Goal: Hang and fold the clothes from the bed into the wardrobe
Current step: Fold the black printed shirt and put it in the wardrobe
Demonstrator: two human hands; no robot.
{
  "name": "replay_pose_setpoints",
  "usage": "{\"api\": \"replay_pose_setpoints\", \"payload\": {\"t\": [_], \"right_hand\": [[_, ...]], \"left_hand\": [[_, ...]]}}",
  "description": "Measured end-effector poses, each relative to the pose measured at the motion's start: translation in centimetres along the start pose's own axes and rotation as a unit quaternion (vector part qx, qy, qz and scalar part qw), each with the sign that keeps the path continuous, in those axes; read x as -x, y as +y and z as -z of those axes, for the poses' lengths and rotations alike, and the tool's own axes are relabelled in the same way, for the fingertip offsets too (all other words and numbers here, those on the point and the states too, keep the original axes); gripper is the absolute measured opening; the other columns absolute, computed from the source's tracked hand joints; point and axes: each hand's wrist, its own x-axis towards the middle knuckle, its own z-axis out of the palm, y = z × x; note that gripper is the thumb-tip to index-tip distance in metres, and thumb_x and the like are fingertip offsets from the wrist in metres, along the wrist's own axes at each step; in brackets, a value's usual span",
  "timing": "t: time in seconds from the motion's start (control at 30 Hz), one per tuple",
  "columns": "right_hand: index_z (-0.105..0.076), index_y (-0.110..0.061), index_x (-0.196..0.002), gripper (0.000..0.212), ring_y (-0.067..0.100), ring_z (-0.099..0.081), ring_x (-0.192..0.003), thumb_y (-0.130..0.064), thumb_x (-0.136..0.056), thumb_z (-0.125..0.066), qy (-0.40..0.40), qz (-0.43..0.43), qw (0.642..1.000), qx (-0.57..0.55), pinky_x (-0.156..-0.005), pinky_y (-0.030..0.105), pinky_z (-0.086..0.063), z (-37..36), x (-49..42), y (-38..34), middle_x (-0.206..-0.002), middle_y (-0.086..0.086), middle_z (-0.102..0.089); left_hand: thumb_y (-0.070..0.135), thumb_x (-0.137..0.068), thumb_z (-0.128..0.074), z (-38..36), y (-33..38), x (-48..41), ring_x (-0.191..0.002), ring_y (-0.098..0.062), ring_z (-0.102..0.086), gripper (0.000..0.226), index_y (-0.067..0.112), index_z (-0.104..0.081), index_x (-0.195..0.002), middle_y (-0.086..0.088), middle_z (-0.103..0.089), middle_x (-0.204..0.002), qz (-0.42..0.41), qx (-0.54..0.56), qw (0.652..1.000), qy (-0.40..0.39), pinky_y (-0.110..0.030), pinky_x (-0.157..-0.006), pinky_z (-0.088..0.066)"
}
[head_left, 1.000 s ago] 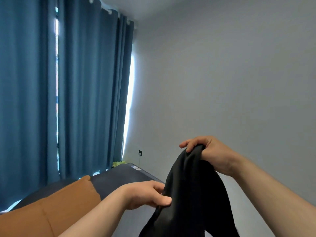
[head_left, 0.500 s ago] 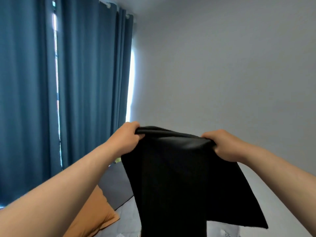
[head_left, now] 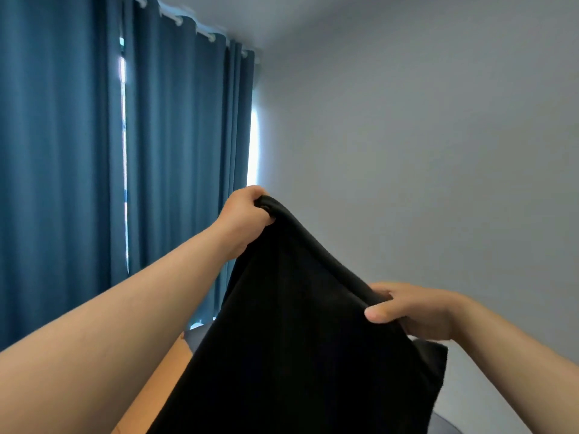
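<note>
A black garment (head_left: 297, 339) hangs in mid-air in front of the person, held up by its top edge and spreading wide as it drops out of sight at the bottom. The left hand (head_left: 244, 217) is the higher and farther one, its fingers (head_left: 252, 193) clamped round a bunched corner of the cloth. The right hand (head_left: 419, 311) is lower, nearer and to the right, pinching the same edge between thumb and curled fingers, so the edge slopes down from left to right. Below the left forearm, an orange pillow (head_left: 156, 386) lies on the bed (head_left: 195, 333). Blue curtains (head_left: 78, 183) fill the left side, with a strip of daylight (head_left: 254, 145) at their right edge. A plain grey wall (head_left: 407, 151) takes up the right.
</note>
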Motion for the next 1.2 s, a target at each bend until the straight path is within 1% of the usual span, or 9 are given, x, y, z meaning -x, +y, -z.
{"api": "replay_pose_setpoints", "payload": {"t": [0.17, 0.3, 0.43, 0.53, 0.67, 0.9, 1.03, 1.13, 1.2], "right_hand": [[-0.057, 0.009, -0.117, 0.059, 0.027, -0.055, -0.099, -0.026, -0.073, -0.075, -0.05, 0.062, 0.997, -0.01, -0.091, 0.035, -0.044, -4.8, -1.8, 1.5, -0.11, 0.019, -0.057], [-0.065, -0.002, -0.12, 0.041, 0.024, -0.057, -0.094, -0.024, -0.085, -0.066, -0.078, 0.1, 0.985, -0.117, -0.092, 0.039, -0.045, -7.5, -2.7, 2.5, -0.113, 0.014, -0.063], [-0.052, -0.027, -0.131, 0.046, 0.014, -0.056, -0.11, -0.027, -0.088, -0.067, 0.278, 0.134, 0.947, -0.083, -0.091, 0.031, -0.05, -7.5, -5.5, 1.7, -0.137, 0.002, -0.05], [-0.03, -0.04, -0.147, 0.089, 0.006, -0.041, -0.132, -0.05, -0.072, -0.078, 0.23, 0.131, 0.964, 0.001, -0.11, 0.037, -0.038, -8.0, -7.4, 0.2, -0.144, -0.014, -0.041], [-0.064, -0.014, -0.118, 0.033, 0.023, -0.067, -0.106, -0.024, -0.087, -0.07, 0.196, 0.181, 0.962, -0.051, -0.1, 0.037, -0.05, -8.8, -8.7, -1.2, -0.114, 0.019, -0.068], [-0.058, 0.005, -0.106, 0.022, 0.036, -0.068, -0.097, -0.01, -0.091, -0.063, 0.277, 0.183, 0.934, -0.135, -0.089, 0.052, -0.055, -8.0, -8.3, -2.8, -0.106, 0.024, -0.068], [-0.058, -0.002, -0.096, 0.009, 0.032, -0.066, -0.077, -0.004, -0.088, -0.061, 0.385, 0.162, 0.887, -0.196, -0.078, 0.054, -0.057, -6.6, -8.2, -3.7, -0.093, 0.023, -0.068], [-0.058, 0.001, -0.097, 0.015, 0.032, -0.063, -0.078, -0.003, -0.083, -0.057, 0.44, 0.143, 0.855, -0.234, -0.077, 0.06, -0.055, -5.4, -8.2, -4.4, -0.093, 0.026, -0.066], [-0.057, -0.002, -0.091, 0.011, 0.03, -0.06, -0.075, -0.003, -0.08, -0.056, 0.464, 0.142, 0.838, -0.249, -0.074, 0.056, -0.056, -4.8, -8.1, -4.8, -0.085, 0.02, -0.063]], "left_hand": [[-0.024, -0.082, -0.039, -0.5, -0.5, 0.5, -0.086, -0.028, -0.058, 0.043, 0.015, -0.055, -0.074, -0.011, -0.06, -0.095, 0.058, 0.291, 0.955, -0.013, -0.041, -0.075, -0.054], [-0.022, -0.081, -0.032, -0.3, -1.0, 0.8, -0.075, -0.029, -0.057, 0.042, 0.015, -0.05, -0.073, -0.016, -0.061, -0.1, 0.092, 0.356, 0.929, -0.032, -0.036, -0.059, -0.053], [-0.007, -0.086, -0.037, 0.1, -0.7, 1.5, -0.055, -0.018, -0.049, 0.032, 0.019, -0.05, -0.072, -0.004, -0.063, -0.067, 0.129, 0.372, 0.916, -0.076, -0.027, -0.055, -0.046], [0.005, -0.078, -0.052, 0.0, -0.2, 2.0, -0.075, -0.026, -0.05, 0.013, 0.016, -0.056, -0.073, -0.008, -0.052, -0.08, 0.156, 0.395, 0.896, -0.127, -0.036, -0.084, -0.049], [0.003, -0.07, -0.045, 1.2, 0.5, 2.4, -0.055, -0.019, -0.032, 0.025, 0.018, -0.036, -0.052, -0.002, -0.03, -0.058, 0.157, 0.394, 0.897, -0.125, -0.029, -0.057, -0.031], [0.009, -0.092, -0.05, 3.4, -3.1, 3.8, -0.08, -0.021, -0.064, 0.02, 0.013, -0.065, -0.106, -0.008, -0.066, -0.093, 0.091, 0.269, 0.954, -0.094, -0.034, -0.068, -0.057], [0.041, -0.093, -0.048, 0.0, -10.8, 8.4, -0.077, -0.016, -0.064, 0.038, 0.013, -0.066, -0.112, -0.004, -0.067, -0.088, 0.199, 0.227, 0.945, -0.127, -0.034, -0.073, -0.049], [0.023, -0.074, -0.071, -3.5, -14.9, 13.8, -0.1, -0.011, -0.067, 0.048, 0.033, -0.059, -0.12, 0.005, -0.071, -0.103, 0.123, 0.009, 0.963, -0.24, -0.025, -0.085, -0.051], [0.019, -0.067, -0.07, -5.4, -15.6, 15.6, -0.097, -0.013, -0.067, 0.038, 0.045, -0.065, -0.095, 0.016, -0.071, -0.087, 0.111, -0.054, 0.961, -0.247, -0.014, -0.076, -0.046]]}}
